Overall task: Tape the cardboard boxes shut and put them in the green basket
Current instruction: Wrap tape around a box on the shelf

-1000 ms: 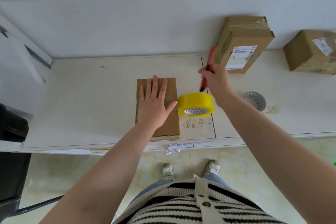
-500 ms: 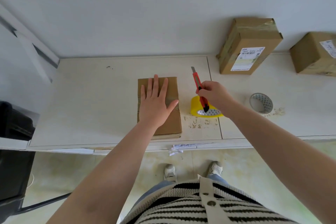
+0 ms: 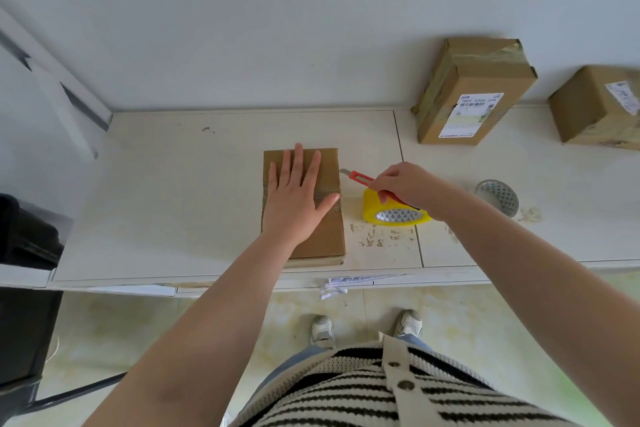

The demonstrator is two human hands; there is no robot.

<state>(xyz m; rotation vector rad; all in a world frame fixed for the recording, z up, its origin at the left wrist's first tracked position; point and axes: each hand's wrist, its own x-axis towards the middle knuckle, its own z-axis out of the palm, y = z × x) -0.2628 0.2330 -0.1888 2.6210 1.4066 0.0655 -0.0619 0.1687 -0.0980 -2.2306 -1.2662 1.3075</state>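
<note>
Three cardboard boxes sit on a white counter (image 3: 207, 204), and the flat box (image 3: 304, 208) nearest the person serves as the landmark: a thin brown carton lying near the counter's front edge, with a strip of clear tape crossing its top from side to side. The left hand (image 3: 294, 198) lies palm down on that box, fingers straight and spread, thumb angled out toward the box's right edge over the tape strip. Just right of the box, the right hand (image 3: 407, 187) grips a red utility knife (image 3: 363, 179), fingers curled round its handle, the blade end pointing toward the box's right edge and stopping just short of it. Beneath that hand, beside the box, stands a yellow tape roll (image 3: 394, 213) on the counter. Farther right of the box lies a clear tape roll (image 3: 497, 196). Beyond the box to the right, against the wall, stands a tall taped box (image 3: 474, 90) bearing a shipping label, and a second labelled box (image 3: 599, 107) rests at the frame's right edge.
</note>
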